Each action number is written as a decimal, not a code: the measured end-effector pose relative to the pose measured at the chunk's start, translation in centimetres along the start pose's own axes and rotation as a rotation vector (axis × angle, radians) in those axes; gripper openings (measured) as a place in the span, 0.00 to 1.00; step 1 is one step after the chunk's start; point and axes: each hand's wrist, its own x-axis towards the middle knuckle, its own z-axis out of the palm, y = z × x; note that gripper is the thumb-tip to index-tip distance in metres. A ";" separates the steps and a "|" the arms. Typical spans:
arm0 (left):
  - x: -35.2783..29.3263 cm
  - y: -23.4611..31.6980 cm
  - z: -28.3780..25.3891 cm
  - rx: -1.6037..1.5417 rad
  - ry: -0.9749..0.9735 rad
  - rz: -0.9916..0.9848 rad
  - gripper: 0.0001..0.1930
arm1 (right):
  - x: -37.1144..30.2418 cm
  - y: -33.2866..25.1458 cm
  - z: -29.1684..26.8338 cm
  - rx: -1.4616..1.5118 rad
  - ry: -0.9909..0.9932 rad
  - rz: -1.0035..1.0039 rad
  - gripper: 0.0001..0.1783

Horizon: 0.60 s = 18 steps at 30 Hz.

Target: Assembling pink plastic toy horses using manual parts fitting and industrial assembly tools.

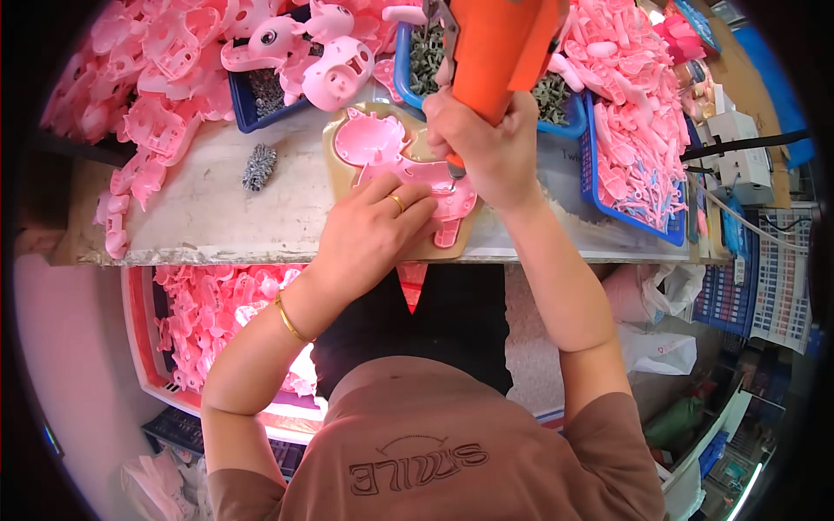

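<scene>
A pink plastic toy shell [371,139], shaped like an animal, lies hollow side up in a tan holding block [340,174] at the table's front edge. My left hand [378,217] presses down on the shell's body with bent fingers; its thumb is hidden. My right hand [491,148] is wrapped round an orange power screwdriver [495,61], which points downward. The driver's tip meets the shell just right of my left fingertips. Whether a screw sits under the tip is too small to tell.
Pink shells [156,61] are heaped at the back left, near pink animal heads [337,74]. Blue trays [404,65] hold small metal parts. A blue basket [599,191] of pink pieces stands right. A screw clump [259,167] lies on the table [200,217]. Below left is a bin [139,339] of shells.
</scene>
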 end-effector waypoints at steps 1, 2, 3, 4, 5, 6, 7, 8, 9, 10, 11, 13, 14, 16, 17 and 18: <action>-0.1 0.1 0.1 0.012 -0.004 -0.003 0.09 | 0.2 -0.5 0.1 0.077 0.009 0.083 0.11; -0.2 0.2 0.2 0.026 -0.008 -0.009 0.09 | 0.4 -0.7 0.0 0.078 0.006 0.079 0.11; -0.2 0.3 0.2 0.030 -0.005 -0.008 0.09 | 0.6 -1.0 -0.1 0.027 -0.059 0.063 0.11; -0.1 0.4 0.1 0.030 0.003 -0.017 0.10 | 0.8 -1.3 -0.2 -0.024 -0.123 0.047 0.11; -0.1 0.7 0.1 0.028 0.011 -0.025 0.11 | 1.0 -1.9 0.2 -0.025 -0.124 0.044 0.11; -0.3 0.7 0.1 0.031 0.013 -0.026 0.11 | 1.4 -2.4 1.0 -0.032 -0.137 0.001 0.11; -0.6 0.7 0.1 0.049 0.018 -0.025 0.12 | 1.8 -3.3 1.6 -0.040 -0.150 -0.043 0.11; -0.7 0.7 -0.3 0.073 0.029 -0.022 0.12 | 2.6 -5.0 2.2 -0.039 -0.158 -0.053 0.11; -0.9 0.6 -0.5 0.080 0.036 -0.020 0.12 | 3.4 -6.9 2.8 -0.123 -0.248 -0.088 0.19; -1.1 0.6 -0.7 0.061 0.047 -0.016 0.13 | 3.9 -7.9 3.1 -0.207 -0.338 -0.123 0.26; -1.1 0.7 -0.9 0.041 0.060 -0.006 0.14 | 4.6 -8.0 2.8 -0.212 -0.340 -0.135 0.26; -1.3 0.4 -1.2 0.030 0.095 -0.001 0.15 | 6.3 -7.9 2.0 -0.839 -0.434 -0.943 0.29; -2.0 0.1 -1.4 0.024 0.117 -0.020 0.16 | 6.7 -8.1 2.4 -0.819 -0.445 -0.955 0.29; -3.4 -0.5 -1.7 0.040 0.138 -0.077 0.16 | 7.3 -11.0 3.5 -0.779 -0.166 -0.716 0.30; -3.9 -0.6 -1.8 0.040 0.152 -0.116 0.17 | 7.6 -12.8 3.8 -0.759 -0.028 -0.590 0.31; -3.8 -0.5 -1.8 0.034 0.162 -0.106 0.17 | 7.5 -14.8 3.5 -0.754 0.120 -0.463 0.32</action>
